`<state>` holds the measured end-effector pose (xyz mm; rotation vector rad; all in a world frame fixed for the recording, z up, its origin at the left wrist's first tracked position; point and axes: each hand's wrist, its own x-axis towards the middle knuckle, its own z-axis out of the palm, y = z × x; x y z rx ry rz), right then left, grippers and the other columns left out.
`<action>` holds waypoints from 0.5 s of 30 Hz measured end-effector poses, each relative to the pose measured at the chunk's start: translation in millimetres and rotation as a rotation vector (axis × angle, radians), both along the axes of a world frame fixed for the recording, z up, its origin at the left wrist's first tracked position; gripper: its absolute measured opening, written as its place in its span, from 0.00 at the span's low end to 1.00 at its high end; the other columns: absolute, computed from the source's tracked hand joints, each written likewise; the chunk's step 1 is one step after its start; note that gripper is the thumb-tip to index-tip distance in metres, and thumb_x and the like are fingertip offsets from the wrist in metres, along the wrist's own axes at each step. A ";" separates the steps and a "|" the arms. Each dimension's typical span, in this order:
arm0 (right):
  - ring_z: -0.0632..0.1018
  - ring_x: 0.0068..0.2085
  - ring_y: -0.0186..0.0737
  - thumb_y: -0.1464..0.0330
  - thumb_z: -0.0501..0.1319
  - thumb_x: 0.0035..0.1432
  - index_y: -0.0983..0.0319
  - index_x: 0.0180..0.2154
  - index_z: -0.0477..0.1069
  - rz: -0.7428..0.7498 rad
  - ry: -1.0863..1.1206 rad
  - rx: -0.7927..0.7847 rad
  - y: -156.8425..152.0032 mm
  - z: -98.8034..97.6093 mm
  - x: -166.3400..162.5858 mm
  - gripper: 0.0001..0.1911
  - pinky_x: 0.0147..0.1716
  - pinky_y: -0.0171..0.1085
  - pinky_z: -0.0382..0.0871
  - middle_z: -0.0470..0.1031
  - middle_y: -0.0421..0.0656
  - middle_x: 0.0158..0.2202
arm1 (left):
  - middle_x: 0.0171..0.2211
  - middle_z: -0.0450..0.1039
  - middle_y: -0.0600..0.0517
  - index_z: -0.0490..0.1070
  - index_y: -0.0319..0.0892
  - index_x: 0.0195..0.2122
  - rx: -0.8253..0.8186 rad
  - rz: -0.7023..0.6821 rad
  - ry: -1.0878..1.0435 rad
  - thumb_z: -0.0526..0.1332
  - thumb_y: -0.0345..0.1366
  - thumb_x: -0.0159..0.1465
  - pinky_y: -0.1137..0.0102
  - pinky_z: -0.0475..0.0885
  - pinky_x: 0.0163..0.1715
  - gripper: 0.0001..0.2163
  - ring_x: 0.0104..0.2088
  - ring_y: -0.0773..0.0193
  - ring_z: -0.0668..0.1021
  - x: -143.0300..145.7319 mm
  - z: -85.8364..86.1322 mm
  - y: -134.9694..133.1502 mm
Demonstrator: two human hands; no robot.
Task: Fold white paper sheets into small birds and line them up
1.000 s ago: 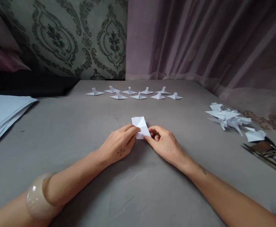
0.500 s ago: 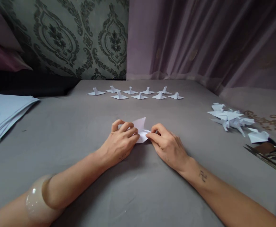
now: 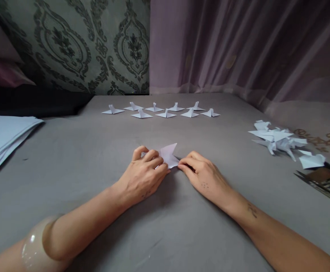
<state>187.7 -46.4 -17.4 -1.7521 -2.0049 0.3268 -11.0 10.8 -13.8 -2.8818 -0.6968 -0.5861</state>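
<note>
A partly folded white piece of paper (image 3: 167,154) is held just above the grey surface, between both hands. My left hand (image 3: 148,170) is closed on its left side, the fingers curled over and covering much of it. One pointed flap sticks up to the right of those fingers. My right hand (image 3: 200,170) pinches the paper's right corner between thumb and forefinger. Beyond the hands, several folded paper birds (image 3: 165,113) with spread wings stand in two rows on the grey surface (image 3: 102,143).
A heap of folded white paper pieces (image 3: 278,138) lies at the right, with scissors (image 3: 320,189) and small items near it. At the left is a stack of white paper sheets (image 3: 9,139), with a black cloth (image 3: 40,100) behind. A purple curtain (image 3: 170,49) hangs at the back.
The paper between my hands has turned a little, its upright flap now leaning further right. My right hand has shifted slightly down and right, still at the corner. The view has moved slightly.
</note>
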 end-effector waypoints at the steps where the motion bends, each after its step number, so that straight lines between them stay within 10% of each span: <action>1: 0.75 0.33 0.35 0.66 0.54 0.63 0.58 0.38 0.74 -0.005 0.009 -0.011 0.1 0.4 0.1 0.10 0.37 0.36 0.67 0.72 0.41 0.37 | 0.31 0.73 0.50 0.70 0.41 0.31 0.007 0.007 -0.009 0.50 0.34 0.67 0.57 0.56 0.46 0.11 0.39 0.59 0.71 0.9 0.4 -1.4; 15: 0.70 0.29 0.32 0.68 0.56 0.59 0.60 0.30 0.71 -0.094 0.066 -0.033 4.6 -0.2 -1.2 0.07 0.29 0.34 0.63 0.70 0.40 0.33 | 0.28 0.74 0.51 0.71 0.42 0.29 -0.232 0.251 -0.130 0.54 0.37 0.65 0.61 0.57 0.41 0.10 0.34 0.61 0.74 14.7 -10.9 4.3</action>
